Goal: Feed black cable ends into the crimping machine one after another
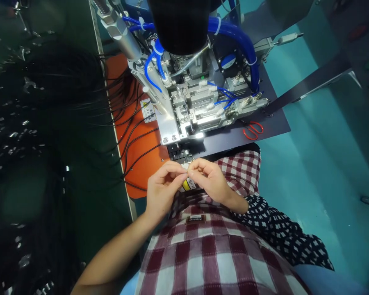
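Note:
My left hand point(163, 185) and my right hand point(207, 178) meet fingertip to fingertip at the front of a metal machine point(199, 98). Both are closed in a pinch, thumb against forefinger. Whatever lies between the fingertips is too small to make out. Just beyond them is the machine's small black front fixture point(180, 153). A label with a yellow mark point(187, 184) shows partly below my fingers. Left of the fixture, several black cables point(138, 135) run across an orange plate point(143, 168).
Red-handled scissors point(253, 130) lie on the dark base plate point(221, 141) at the right. Blue air tubes point(249, 45) arch over the machine. A black cylinder point(180, 24) hangs above it. At the left, a dark table holds a bundle of black cables point(64, 82).

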Motion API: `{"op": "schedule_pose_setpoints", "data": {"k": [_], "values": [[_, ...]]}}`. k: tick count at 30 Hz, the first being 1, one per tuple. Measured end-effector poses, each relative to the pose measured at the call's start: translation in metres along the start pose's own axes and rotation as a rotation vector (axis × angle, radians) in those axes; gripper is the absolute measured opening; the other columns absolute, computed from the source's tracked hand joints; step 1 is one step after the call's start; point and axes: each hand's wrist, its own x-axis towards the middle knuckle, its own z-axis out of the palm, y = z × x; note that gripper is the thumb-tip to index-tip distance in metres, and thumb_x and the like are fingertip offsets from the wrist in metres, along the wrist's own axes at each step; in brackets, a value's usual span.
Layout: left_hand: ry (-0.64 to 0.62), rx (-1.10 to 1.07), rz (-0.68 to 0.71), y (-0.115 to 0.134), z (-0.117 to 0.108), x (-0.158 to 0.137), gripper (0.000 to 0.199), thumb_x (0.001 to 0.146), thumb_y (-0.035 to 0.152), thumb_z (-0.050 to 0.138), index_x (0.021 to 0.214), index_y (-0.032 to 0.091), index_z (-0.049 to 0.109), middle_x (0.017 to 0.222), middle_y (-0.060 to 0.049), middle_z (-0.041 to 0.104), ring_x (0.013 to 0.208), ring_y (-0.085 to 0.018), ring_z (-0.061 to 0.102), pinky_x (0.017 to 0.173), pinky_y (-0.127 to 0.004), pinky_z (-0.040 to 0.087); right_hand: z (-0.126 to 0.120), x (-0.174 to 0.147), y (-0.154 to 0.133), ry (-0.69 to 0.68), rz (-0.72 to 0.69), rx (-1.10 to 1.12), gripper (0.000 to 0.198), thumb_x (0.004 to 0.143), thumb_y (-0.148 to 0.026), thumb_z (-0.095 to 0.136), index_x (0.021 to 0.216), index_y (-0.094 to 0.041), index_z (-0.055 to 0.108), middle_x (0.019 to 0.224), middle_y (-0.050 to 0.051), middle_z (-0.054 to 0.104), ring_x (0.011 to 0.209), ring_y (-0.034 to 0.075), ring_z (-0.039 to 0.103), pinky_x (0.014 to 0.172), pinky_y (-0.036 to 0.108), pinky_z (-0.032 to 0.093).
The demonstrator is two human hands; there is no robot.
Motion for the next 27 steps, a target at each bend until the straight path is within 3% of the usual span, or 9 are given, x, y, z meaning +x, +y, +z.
{"op": "schedule_pose_setpoints", "data": {"k": [6,9,13,21,27], "values": [[0.005,-0.089,-0.051,0.003,0.004,-0.001,0.005,0.083,0.02,0.066,0.084,0.019,0.062,0.092,0.0,0.054,0.056,-0.006,0.052,0.049,-0.021,0.041,0.001,0.0,0.002,0.054,-0.016,-0.021,0.018,0.083,-0.031,0.061,0.071,-0.018,0.055,0.06,-0.005,0.048,0.05,0.007,0.041,0.047,0.02,0.035],[0.025,-0.009,-0.09,0.008,0.006,-0.006,0.006,0.086,0.023,0.064,0.088,0.019,0.06,0.089,0.0,0.056,0.059,-0.007,0.055,0.053,-0.022,0.043,-0.001,-0.001,0.004,0.074,-0.104,-0.158,0.015,0.086,-0.027,0.058,0.073,-0.019,0.055,0.063,-0.004,0.052,0.055,0.009,0.046,0.053,0.022,0.039],[0.06,0.084,-0.101,0.008,0.004,-0.009,0.008,0.087,0.025,0.063,0.087,0.018,0.06,0.082,0.001,0.056,0.058,-0.005,0.047,0.053,-0.019,0.037,-0.005,-0.003,0.003,0.054,-0.209,-0.35,0.012,0.087,-0.021,0.055,0.075,-0.018,0.054,0.067,-0.002,0.053,0.06,0.01,0.047,0.057,0.023,0.04],[-0.126,-0.003,-0.259,0.003,-0.011,-0.003,0.015,0.086,0.029,0.065,0.082,0.016,0.059,0.073,0.001,0.057,0.051,-0.005,0.043,0.048,-0.02,0.031,-0.01,-0.005,0.011,-0.028,-0.089,-0.294,0.012,0.088,-0.022,0.053,0.077,-0.017,0.053,0.066,-0.003,0.052,0.058,0.009,0.045,0.055,0.022,0.038],[0.031,0.345,0.011,0.006,-0.004,-0.014,0.007,0.087,0.025,0.062,0.084,0.019,0.063,0.079,0.0,0.06,0.069,-0.011,0.054,0.062,-0.022,0.042,-0.008,-0.009,0.009,0.004,-0.157,-0.356,0.012,0.087,-0.018,0.054,0.075,-0.018,0.052,0.068,-0.003,0.051,0.06,0.009,0.047,0.056,0.022,0.039]]}}
